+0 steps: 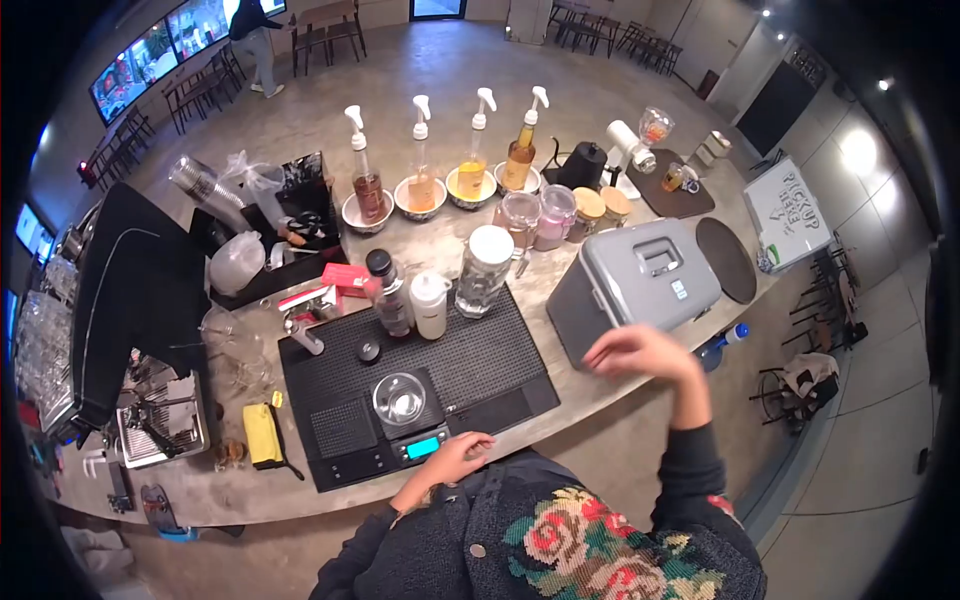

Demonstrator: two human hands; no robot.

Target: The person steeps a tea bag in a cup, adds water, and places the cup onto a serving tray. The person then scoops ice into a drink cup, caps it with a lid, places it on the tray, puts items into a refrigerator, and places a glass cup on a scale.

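My right hand [640, 355] is raised at the front side of the grey cooler box [650, 270], fingers apart and nothing in them. Near the front edge of the black bar mat [490, 350], my left hand [460, 458] rests beside the digital scale [422, 446], whose display is lit; its fingers are partly curled and what they hold, if anything, is unclear. A clear glass [399, 400] stands on the scale. Behind it are a small black cap [368, 350], a dark-capped bottle [390, 295], a white squeeze bottle [429, 305] and a lidded glass jar [485, 272].
Pump bottles [420, 190] in bowls line the back of the counter. Several lidded jars [555, 217] stand behind the cooler. A yellow cloth [262, 436] lies left of the mat, near a black coffee machine [120, 280]. A person [258, 45] is far off.
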